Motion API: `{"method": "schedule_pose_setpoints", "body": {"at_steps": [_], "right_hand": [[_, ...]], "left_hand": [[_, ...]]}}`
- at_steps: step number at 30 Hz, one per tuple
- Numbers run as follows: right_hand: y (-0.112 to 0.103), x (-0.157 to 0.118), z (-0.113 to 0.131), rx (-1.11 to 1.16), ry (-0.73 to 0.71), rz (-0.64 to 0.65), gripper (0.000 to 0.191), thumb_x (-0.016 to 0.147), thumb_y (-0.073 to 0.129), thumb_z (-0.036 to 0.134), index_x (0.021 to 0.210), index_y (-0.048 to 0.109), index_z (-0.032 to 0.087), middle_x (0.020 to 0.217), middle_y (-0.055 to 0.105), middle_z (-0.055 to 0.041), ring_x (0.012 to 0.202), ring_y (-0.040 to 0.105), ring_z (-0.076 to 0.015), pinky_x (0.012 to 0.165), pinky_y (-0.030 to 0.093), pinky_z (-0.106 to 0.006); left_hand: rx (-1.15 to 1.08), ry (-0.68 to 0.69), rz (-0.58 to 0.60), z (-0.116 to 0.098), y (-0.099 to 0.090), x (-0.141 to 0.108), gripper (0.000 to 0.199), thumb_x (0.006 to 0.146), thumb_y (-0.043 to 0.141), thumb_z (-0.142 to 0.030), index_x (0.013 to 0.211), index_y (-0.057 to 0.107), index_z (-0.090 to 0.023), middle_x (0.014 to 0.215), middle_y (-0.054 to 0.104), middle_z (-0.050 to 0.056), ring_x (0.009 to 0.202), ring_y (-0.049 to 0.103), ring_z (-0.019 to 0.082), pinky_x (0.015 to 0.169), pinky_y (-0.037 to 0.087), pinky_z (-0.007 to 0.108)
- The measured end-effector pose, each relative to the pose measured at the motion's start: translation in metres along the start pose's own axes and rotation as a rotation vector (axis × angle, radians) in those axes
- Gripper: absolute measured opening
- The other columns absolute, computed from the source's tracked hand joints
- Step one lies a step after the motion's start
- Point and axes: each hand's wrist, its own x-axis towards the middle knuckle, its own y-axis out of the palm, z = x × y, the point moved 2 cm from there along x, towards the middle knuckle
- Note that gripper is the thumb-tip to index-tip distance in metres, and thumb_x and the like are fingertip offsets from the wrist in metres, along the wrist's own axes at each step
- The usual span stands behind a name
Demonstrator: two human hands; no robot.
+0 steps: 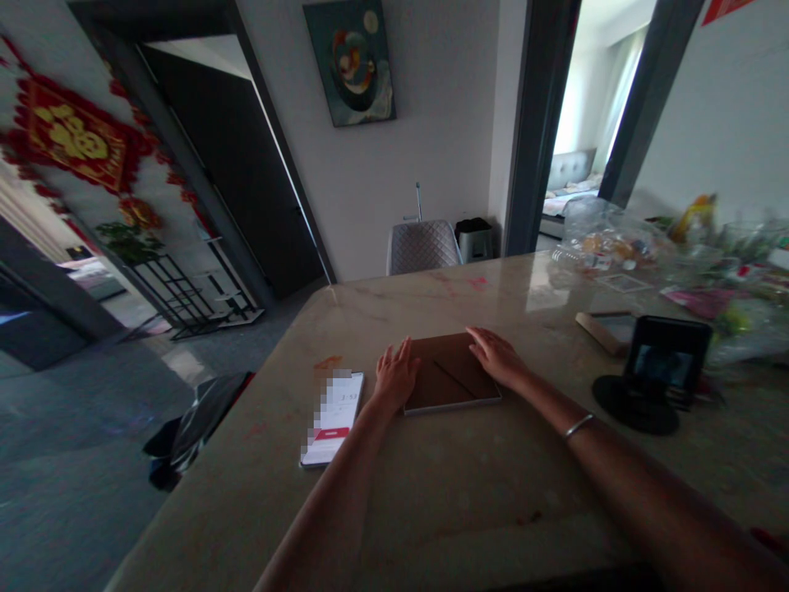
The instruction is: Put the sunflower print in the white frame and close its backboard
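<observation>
A flat brown folio case (449, 374) with a pale edge lies on the marble table top (394, 501), and it is shut. My left hand (396, 376) rests against its left side, fingers spread and tips on the cover. My right hand (496, 358) lies on its upper right corner, fingers flat and a thin silver bangle (578, 427) on that wrist. A smartphone (333, 418) with a lit white screen lies left of my left hand, not touching it.
A black phone stand (653, 386) with a round base stands to the right. Beyond it are a small boxed item (605, 331), a plastic bag of food (610, 242) and other clutter. A grey chair (423, 247) stands past the far table edge. The floor lies lower left.
</observation>
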Motion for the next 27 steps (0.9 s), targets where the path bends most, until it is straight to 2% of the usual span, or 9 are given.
{"method": "schedule_pose_setpoints", "body": {"at_steps": [2,6,10,15,18,21,23,25,27], "right_hand": [[0.008,0.002,-0.001,0.019,-0.005,0.035,0.048,0.085,0.030,0.034,0.130,0.031,0.017,0.129,0.043,-0.0079,0.123,0.032,-0.0201,0.099,0.029,-0.038],[0.016,0.002,-0.001,0.036,0.031,0.152,0.052,0.086,0.025,0.040,0.133,0.024,0.021,0.133,0.039,-0.0050,0.127,0.021,-0.0209,0.101,0.022,-0.042],[0.014,0.000,0.001,0.023,0.055,0.240,0.055,0.086,0.022,0.044,0.134,0.023,0.019,0.134,0.037,-0.0053,0.128,0.018,-0.0225,0.102,0.019,-0.043],[0.006,-0.010,0.006,-0.004,0.057,0.241,0.053,0.086,0.024,0.041,0.134,0.024,0.018,0.134,0.036,-0.0065,0.128,0.020,-0.0223,0.102,0.019,-0.043],[-0.002,-0.017,0.008,-0.007,0.034,0.198,0.050,0.086,0.026,0.040,0.131,0.029,0.019,0.130,0.042,-0.0072,0.126,0.026,-0.0217,0.102,0.019,-0.042],[-0.007,-0.019,0.009,-0.007,0.020,0.128,0.045,0.087,0.025,0.038,0.127,0.036,0.020,0.122,0.051,-0.0078,0.120,0.036,-0.0202,0.101,0.021,-0.043],[-0.008,-0.018,0.009,-0.023,0.012,0.094,0.043,0.087,0.028,0.035,0.126,0.038,0.020,0.122,0.050,-0.0082,0.119,0.037,-0.0201,0.101,0.021,-0.043],[-0.005,-0.018,0.010,-0.037,0.003,0.102,0.044,0.086,0.032,0.033,0.127,0.035,0.021,0.127,0.046,-0.0073,0.122,0.033,-0.0208,0.101,0.021,-0.043],[-0.002,-0.018,0.010,-0.041,0.002,0.144,0.045,0.085,0.033,0.032,0.130,0.032,0.022,0.129,0.044,-0.0064,0.125,0.028,-0.0212,0.101,0.020,-0.043]], "left_hand": [[-0.035,-0.013,0.053,0.004,0.007,0.001,0.053,0.087,0.024,-0.037,0.135,0.016,-0.018,0.136,0.033,0.005,0.127,0.021,0.024,0.102,0.019,0.040],[-0.065,-0.027,0.105,0.006,0.010,0.002,0.052,0.087,0.021,-0.039,0.136,0.014,-0.020,0.138,0.029,0.003,0.128,0.020,0.023,0.102,0.017,0.039],[-0.076,-0.006,0.127,0.004,0.010,0.000,0.054,0.087,0.019,-0.042,0.136,0.013,-0.020,0.139,0.027,0.003,0.128,0.019,0.023,0.102,0.016,0.040],[-0.065,0.031,0.145,-0.002,0.007,-0.012,0.053,0.087,0.019,-0.042,0.135,0.015,-0.021,0.140,0.024,0.004,0.128,0.018,0.022,0.102,0.017,0.038],[-0.043,0.058,0.104,-0.006,0.002,-0.018,0.051,0.086,0.023,-0.041,0.134,0.021,-0.021,0.138,0.030,0.005,0.126,0.023,0.021,0.102,0.018,0.038],[-0.026,0.054,0.002,-0.008,-0.004,-0.017,0.046,0.087,0.028,-0.037,0.129,0.032,-0.019,0.126,0.046,0.007,0.118,0.036,0.018,0.101,0.019,0.035],[-0.026,0.058,-0.063,-0.009,-0.006,-0.014,0.043,0.086,0.030,-0.035,0.125,0.038,-0.019,0.118,0.053,0.007,0.113,0.040,0.017,0.100,0.021,0.034],[-0.024,0.077,-0.088,-0.008,-0.004,-0.011,0.041,0.086,0.032,-0.035,0.123,0.041,-0.020,0.121,0.051,0.006,0.116,0.037,0.018,0.101,0.020,0.034],[-0.014,0.087,-0.057,-0.007,0.001,-0.009,0.042,0.086,0.031,-0.037,0.124,0.040,-0.021,0.128,0.045,0.004,0.122,0.030,0.019,0.102,0.017,0.037]]}}
